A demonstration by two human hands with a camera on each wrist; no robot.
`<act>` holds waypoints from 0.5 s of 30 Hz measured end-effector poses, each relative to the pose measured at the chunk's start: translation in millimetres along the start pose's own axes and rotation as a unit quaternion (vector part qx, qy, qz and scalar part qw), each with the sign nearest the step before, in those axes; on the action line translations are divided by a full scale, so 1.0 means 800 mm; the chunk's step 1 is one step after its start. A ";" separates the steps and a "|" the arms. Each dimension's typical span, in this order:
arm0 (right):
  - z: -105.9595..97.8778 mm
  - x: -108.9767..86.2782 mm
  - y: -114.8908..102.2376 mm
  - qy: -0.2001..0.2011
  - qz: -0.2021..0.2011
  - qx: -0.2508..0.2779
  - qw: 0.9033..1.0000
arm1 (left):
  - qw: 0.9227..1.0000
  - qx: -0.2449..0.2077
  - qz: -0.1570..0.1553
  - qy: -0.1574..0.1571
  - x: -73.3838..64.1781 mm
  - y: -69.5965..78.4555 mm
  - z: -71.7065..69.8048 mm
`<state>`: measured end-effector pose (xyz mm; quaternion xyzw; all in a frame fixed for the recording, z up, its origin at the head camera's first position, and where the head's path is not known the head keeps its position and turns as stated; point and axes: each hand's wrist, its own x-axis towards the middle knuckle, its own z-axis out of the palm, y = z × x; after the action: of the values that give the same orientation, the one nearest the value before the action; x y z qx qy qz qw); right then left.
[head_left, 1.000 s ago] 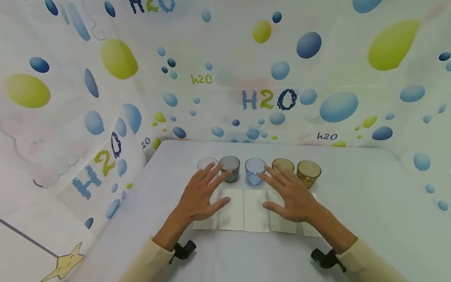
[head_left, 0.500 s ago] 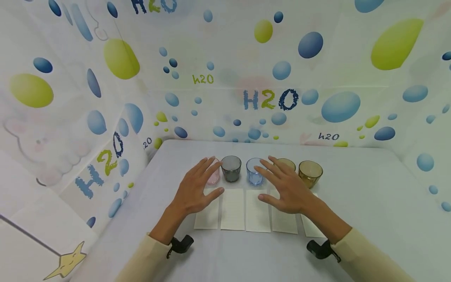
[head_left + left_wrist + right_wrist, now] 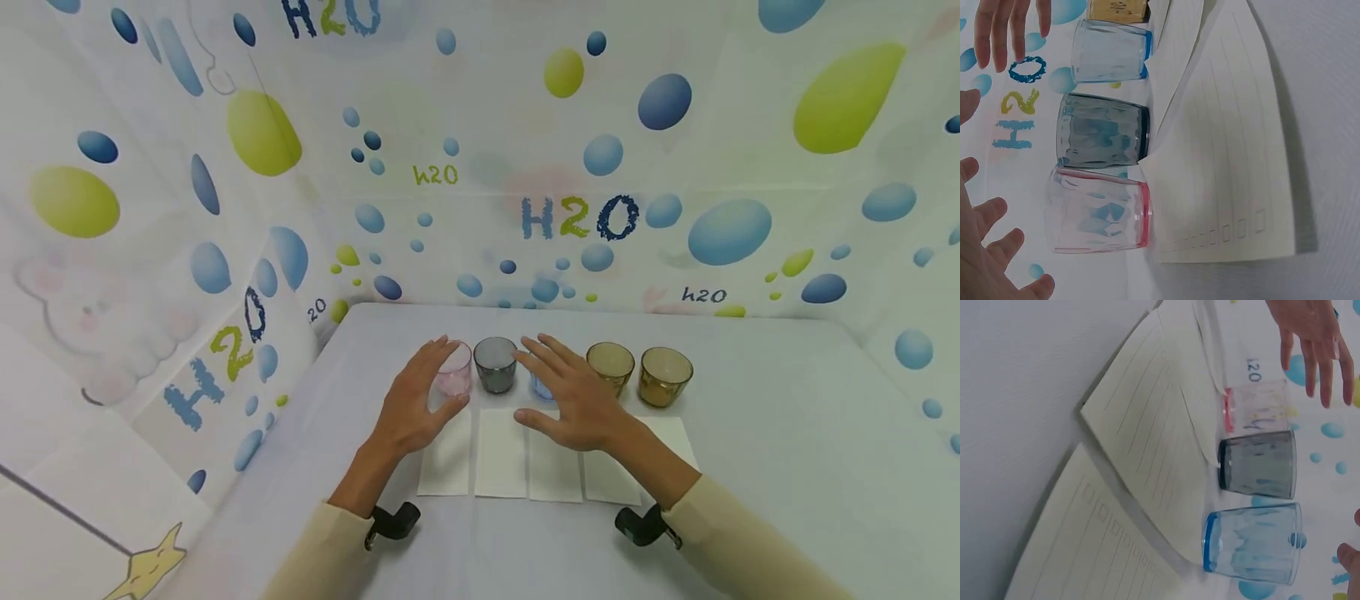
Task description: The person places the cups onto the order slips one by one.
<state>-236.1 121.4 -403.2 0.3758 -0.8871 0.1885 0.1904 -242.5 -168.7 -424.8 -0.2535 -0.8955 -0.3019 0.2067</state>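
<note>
Five-finger spread and raised, my left hand (image 3: 408, 404) hovers in front of the pink glass (image 3: 455, 382), partly covering it; the left wrist view shows a gap between them. My right hand (image 3: 576, 402), fingers extended, is in front of the blue glass (image 3: 1110, 51) and hides most of it in the head view. Between the hands stands a grey glass (image 3: 495, 367). To the right are an amber glass (image 3: 609, 365) and a darker amber glass (image 3: 665, 377). Neither hand holds anything.
Several cream lined paper sheets (image 3: 501, 454) with small printed squares lie in a row before the glasses on the white table (image 3: 787, 433). Behind rises a wall covering (image 3: 480, 225) printed with drops and H2O. A black wrist camera (image 3: 397, 521) sits at each cuff.
My right hand has moved left, from the amber glass to the blue one. The left hand has shifted slightly left, off the grey glass to the pink one. The glasses stay put.
</note>
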 end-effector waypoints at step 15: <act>0.017 0.043 -0.005 -0.022 -0.040 -0.029 0.999 | 0.997 -0.055 -0.056 0.025 0.004 -0.013 0.011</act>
<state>-257.6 91.8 -397.4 0.4095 -0.8805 0.1462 0.1890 -252.9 -168.9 -434.0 -0.2057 -0.8850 -0.3678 0.1977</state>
